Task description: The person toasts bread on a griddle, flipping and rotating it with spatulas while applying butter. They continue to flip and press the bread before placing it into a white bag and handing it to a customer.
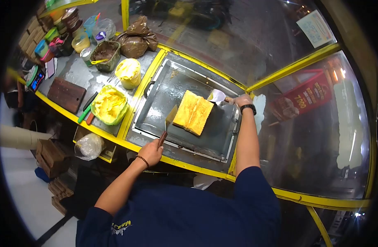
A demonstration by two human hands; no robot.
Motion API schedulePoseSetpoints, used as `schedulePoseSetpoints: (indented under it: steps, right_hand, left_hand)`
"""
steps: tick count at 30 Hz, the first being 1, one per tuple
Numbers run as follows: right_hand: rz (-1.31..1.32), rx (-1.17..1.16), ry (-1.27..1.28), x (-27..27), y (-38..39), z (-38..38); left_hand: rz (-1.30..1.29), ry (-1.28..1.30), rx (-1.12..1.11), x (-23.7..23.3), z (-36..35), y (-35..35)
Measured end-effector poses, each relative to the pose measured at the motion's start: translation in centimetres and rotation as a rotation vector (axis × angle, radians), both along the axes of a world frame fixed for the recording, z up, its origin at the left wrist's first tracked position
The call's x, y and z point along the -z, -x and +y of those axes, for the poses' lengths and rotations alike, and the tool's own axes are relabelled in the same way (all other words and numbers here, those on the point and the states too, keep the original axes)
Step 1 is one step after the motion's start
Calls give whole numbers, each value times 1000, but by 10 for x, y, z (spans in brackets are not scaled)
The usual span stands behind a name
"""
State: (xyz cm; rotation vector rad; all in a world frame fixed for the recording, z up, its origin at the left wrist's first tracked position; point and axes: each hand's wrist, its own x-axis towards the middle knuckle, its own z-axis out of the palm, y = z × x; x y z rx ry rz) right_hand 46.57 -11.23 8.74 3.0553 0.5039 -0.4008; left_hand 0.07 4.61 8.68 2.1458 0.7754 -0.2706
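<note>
Left of the griddle (213, 142), near the front edge of the counter (71, 73), yellow spread (108, 103) sits beside a green handle (84, 115). Left hand (151, 152): fingers clamped on a spatula (171, 115), blade just beside the bread (193, 113); contact cannot be told. Bread lies near the griddle's middle. Right hand (242, 100), at the griddle's right edge: fingers closed on a white-bladed tool (217, 96), blade by the bread's far right corner. Risks, judged: unequal pushes could split the bread; if the griddle is hot, delay could scorch its underside.
</note>
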Motion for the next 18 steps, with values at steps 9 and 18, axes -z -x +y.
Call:
schedulePoseSetpoints:
  steps: [9,18]
  right_hand:
    - [-131,-38,121,-19,-6,70]
    - [-226,-288,36,-58,32,127]
  left_hand:
    - [63,15,60,-14,12,-6]
    - [-59,13,6,5,14,0]
